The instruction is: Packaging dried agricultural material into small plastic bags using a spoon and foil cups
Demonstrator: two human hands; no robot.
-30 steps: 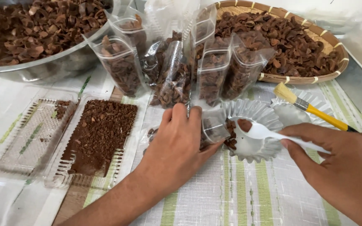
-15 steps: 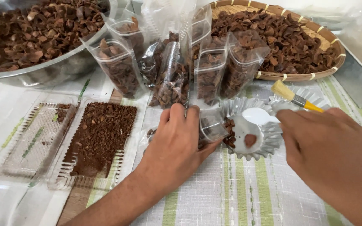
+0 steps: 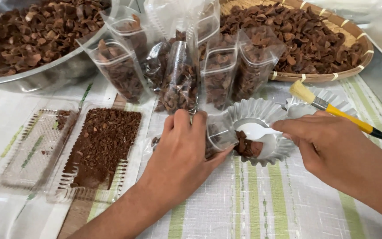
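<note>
Your right hand point(image 3: 332, 146) slid back toward 3 o'clock, so the white spoon point(image 3: 255, 131) shows again, fingers pinched tight on its handle. Its bowl sits over brown bits in the fluted foil cup point(image 3: 258, 110) mid-bench. Your left hand point(image 3: 183, 157) curls around a small clear bag point(image 3: 217, 135) at the cup's 9 o'clock.

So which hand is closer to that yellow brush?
Right. The right hand, holding a white spoon, sits just below the brush; the left hand is farther off, across the foil cup.
</note>
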